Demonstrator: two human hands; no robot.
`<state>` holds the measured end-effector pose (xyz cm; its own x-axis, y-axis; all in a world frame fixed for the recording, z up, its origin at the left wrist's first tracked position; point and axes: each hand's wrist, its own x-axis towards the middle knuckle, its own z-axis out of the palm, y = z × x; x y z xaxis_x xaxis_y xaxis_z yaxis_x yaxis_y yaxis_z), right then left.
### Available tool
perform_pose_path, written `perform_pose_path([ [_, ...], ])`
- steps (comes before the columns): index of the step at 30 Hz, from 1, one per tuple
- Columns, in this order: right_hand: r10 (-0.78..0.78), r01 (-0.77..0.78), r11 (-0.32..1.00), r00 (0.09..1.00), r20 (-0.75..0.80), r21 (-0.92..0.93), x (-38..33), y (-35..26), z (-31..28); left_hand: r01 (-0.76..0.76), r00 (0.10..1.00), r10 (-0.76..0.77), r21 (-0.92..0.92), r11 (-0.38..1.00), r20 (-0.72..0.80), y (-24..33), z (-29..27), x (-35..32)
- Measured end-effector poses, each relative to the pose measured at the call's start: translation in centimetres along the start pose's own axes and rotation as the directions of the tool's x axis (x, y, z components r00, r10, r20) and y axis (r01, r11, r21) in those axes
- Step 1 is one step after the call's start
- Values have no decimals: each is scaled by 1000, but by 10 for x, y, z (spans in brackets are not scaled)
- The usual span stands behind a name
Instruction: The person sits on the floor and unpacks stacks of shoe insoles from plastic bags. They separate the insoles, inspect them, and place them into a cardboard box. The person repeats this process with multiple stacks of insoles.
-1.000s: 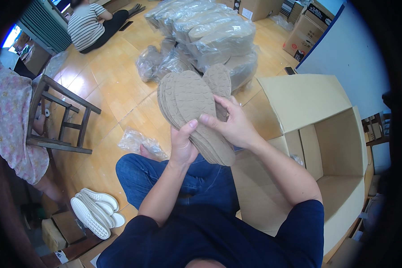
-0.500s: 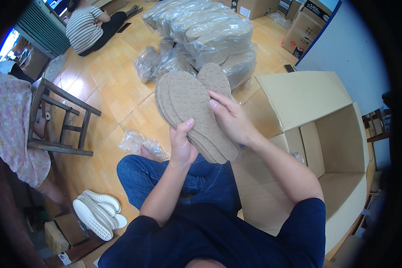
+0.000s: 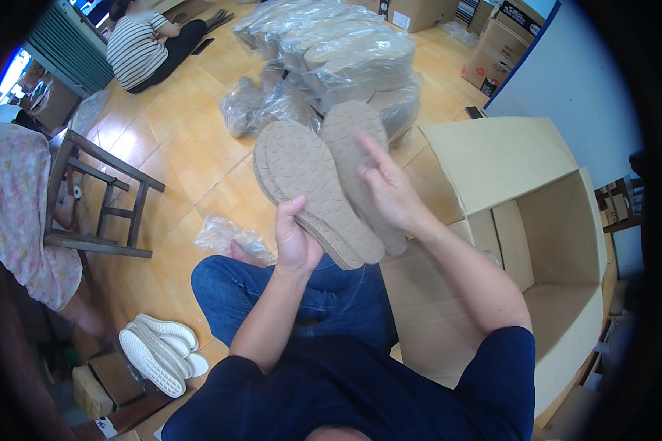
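Facing far wrapped bundles [image 3: 357, 55], near right-side carton [image 3: 504, 151]; pinching insoles [image 3: 298, 162] in left hand [image 3: 296, 242], pointing right hand [image 3: 394, 195], grip unclear, over another.

Your left hand [image 3: 298, 239] holds a small stack of tan soles [image 3: 298, 165], wide ends up, slanting toward the lower right, faces embossed with raised curves. A similar sole [image 3: 342, 136] fans out to the right, partly behind it.

Tan soles [image 3: 301, 162] bear a raised petal-like pattern; jeans [image 3: 224, 290] are blue, the T-shirt [image 3: 360, 393] navy.
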<state>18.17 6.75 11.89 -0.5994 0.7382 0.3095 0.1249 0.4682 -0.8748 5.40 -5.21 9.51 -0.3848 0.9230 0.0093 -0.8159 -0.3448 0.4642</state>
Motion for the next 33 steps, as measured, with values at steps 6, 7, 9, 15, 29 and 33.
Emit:
perform_pose_path([
  [6, 61, -82, 989, 984, 167, 124, -11, -8, 7, -97, 992, 119, 311, 945, -51, -7, 6, -2],
  [7, 57, -79, 984, 988, 141, 156, -9, -8, 7, -122, 990, 140, 338, 933, -29, -7, 5, -3],
  [9, 41, -52, 976, 998, 54, 210, -4, -4, 8, -29, 995, 41, 133, 991, -88, -3, 2, -3],
  [15, 95, -78, 982, 991, -97, 170, 3, 2, 1, 17, 999, -19, -46, 999, -42, 3, 2, 0],
  [29, 142, -68, 941, 968, -205, 332, 3, -6, 5, -29, 999, 33, -153, 988, 25, 8, 3, 0],
  [33, 118, -54, 941, 977, -175, 333, -2, -11, 9, -17, 1000, 16, -38, 999, -23, 10, 4, 1],
])
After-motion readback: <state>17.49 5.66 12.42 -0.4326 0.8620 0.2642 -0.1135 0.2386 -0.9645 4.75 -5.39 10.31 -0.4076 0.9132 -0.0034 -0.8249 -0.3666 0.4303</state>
